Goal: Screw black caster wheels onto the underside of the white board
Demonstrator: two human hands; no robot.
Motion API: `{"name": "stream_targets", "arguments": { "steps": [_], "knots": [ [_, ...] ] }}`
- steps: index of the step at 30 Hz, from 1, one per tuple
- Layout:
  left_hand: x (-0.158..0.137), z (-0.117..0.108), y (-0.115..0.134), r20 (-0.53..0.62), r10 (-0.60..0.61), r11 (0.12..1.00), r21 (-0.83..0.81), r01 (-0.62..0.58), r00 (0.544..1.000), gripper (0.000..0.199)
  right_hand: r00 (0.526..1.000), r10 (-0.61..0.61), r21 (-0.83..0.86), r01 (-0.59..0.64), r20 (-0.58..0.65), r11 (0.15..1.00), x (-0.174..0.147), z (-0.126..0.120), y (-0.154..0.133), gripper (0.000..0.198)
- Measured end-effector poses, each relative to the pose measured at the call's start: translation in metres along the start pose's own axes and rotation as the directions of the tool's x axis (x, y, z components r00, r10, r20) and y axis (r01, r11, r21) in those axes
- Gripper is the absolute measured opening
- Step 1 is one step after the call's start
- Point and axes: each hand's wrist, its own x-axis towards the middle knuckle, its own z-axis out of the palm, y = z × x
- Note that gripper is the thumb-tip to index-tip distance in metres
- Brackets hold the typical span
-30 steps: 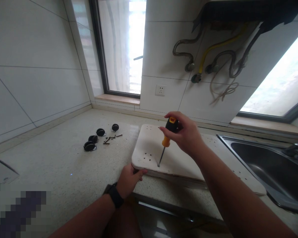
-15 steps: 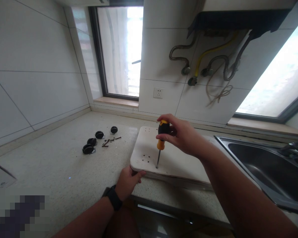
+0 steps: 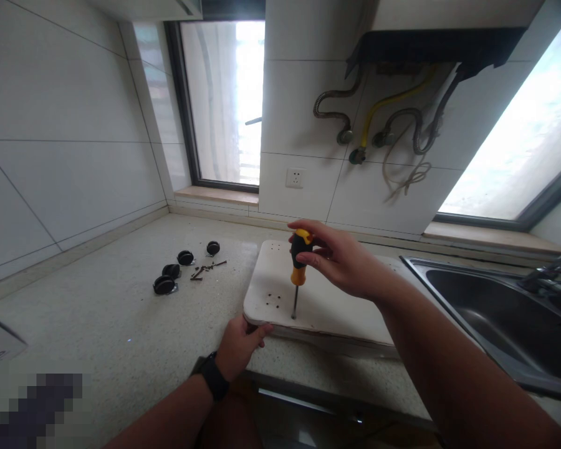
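My right hand (image 3: 331, 252) is closed round the black and yellow handle of a screwdriver (image 3: 299, 274), which stands nearly upright. Its tip meets a white board (image 3: 341, 305) close to the board's front edge; what lies under the tip is too small to make out. The board has rounded corners and groups of small holes at its left end. At the front left corner my left hand (image 3: 243, 343) grips the board, thumb on the edge and fingers partly hidden beneath it. That wrist wears a black watch.
Several black casters (image 3: 164, 285) lie on the speckled countertop (image 3: 121, 324) to the left, beside a scatter of screws (image 3: 206, 268). A metal sink (image 3: 486, 318) is at the right. Pipes (image 3: 369, 115) and a socket (image 3: 295, 178) are on the tiled wall. A pale box-like object (image 3: 0, 340) sits at the left edge.
My right hand has turned slightly round the screwdriver handle, and the handle leans less to the right. My left hand stays on the board's corner. The view has shifted a little.
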Motion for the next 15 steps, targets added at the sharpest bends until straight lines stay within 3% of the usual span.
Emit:
{"name": "stream_targets", "arguments": {
  "steps": [4,7,9,12,15],
  "knots": [
    [-0.001,0.000,0.003,-0.001,0.001,1.000,0.010,-0.001,1.000,0.046,0.975,0.063,-0.241,-0.115,-0.214,0.964,0.005,0.013,0.009,0.046],
    [-0.002,0.000,0.004,-0.004,-0.003,1.000,0.003,0.003,1.000,0.047,0.966,0.086,-0.335,-0.168,-0.246,0.927,0.008,0.020,0.012,0.047],
    [-0.002,0.000,0.005,-0.001,-0.006,1.000,-0.008,0.006,1.000,0.047,0.973,0.115,-0.257,-0.166,-0.201,0.952,0.010,0.021,0.013,0.049],
    [-0.002,-0.001,0.003,0.002,-0.006,1.000,-0.011,0.006,1.000,0.049,0.994,0.076,0.018,-0.075,-0.076,0.997,0.013,0.018,0.015,0.055],
    [-0.002,-0.001,0.003,0.004,-0.005,1.000,-0.011,0.005,1.000,0.049,0.999,0.004,0.235,-0.015,0.048,0.972,0.014,0.012,0.017,0.057]
  ]
}}
